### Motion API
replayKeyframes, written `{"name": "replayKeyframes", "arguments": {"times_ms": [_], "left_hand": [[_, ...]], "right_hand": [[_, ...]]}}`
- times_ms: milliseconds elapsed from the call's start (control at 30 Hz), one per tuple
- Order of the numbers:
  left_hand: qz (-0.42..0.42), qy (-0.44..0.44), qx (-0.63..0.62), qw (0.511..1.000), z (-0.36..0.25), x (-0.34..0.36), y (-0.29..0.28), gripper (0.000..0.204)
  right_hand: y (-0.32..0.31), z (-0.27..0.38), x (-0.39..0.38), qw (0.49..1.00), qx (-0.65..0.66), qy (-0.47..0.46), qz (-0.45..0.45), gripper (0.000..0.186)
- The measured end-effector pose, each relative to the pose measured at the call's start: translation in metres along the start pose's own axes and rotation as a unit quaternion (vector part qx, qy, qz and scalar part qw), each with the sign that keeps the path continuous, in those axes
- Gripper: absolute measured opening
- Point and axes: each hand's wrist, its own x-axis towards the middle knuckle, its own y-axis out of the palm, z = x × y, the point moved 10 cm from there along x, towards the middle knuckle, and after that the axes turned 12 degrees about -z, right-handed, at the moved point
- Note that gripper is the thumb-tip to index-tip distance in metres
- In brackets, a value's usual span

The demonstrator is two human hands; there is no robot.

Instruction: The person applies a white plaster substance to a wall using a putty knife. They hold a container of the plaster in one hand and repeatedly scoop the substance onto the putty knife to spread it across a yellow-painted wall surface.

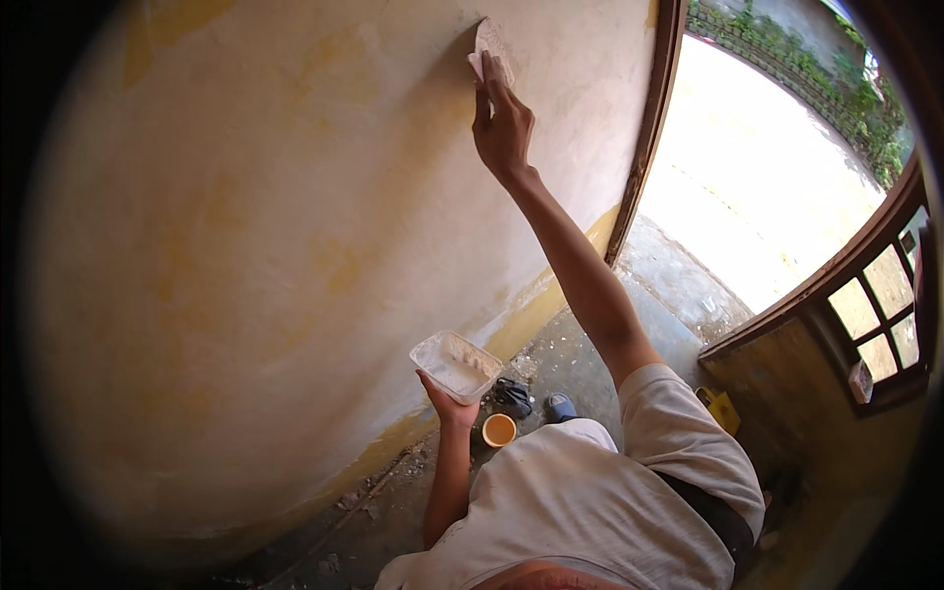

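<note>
Wrinkled white shirt closest, then left hand gripping rectangular tub of pale paste, right hand high up pinching flat scraper against chalky, yellow-stained wall, small orange cup on gritty floor below.

Single head-worn fisheye view, looking down and forward, close to a plastered wall, doorway at right

The wall is matt plaster, chalky white over patchy yellow, slightly uneven. The tub looks like thin whitish plastic smeared with pale paste. The pad is a rough, dusty sheet. The floor is gritty concrete. The door frame is dark wood, and the shirt soft white cloth.
</note>
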Motion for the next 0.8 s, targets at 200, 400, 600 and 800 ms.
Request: {"name": "replayKeyframes", "arguments": {"times_ms": [200, 400, 600, 800], "left_hand": [[0.006, -0.017, -0.018, 1.0, 0.006, 0.004, 0.005, 0.07], [0.003, -0.02, -0.002, 1.0, 0.005, 0.01, 0.005, 0.073], [0.017, -0.029, -0.017, 0.999, 0.001, 0.007, -0.006, 0.073], [0.002, 0.01, -0.033, 0.999, -0.016, -0.003, -0.025, 0.074]], "right_hand": [[0.007, 0.09, -0.108, 0.981, 0.085, -0.109, 0.134, 0.056], [-0.056, -0.012, -0.048, 0.995, 0.035, 0.091, 0.002, 0.031], [-0.045, -0.079, 0.036, 0.977, -0.065, 0.201, -0.008, 0.037], [-0.019, -0.051, 0.022, 0.982, -0.119, 0.147, 0.012, 0.049]]}}
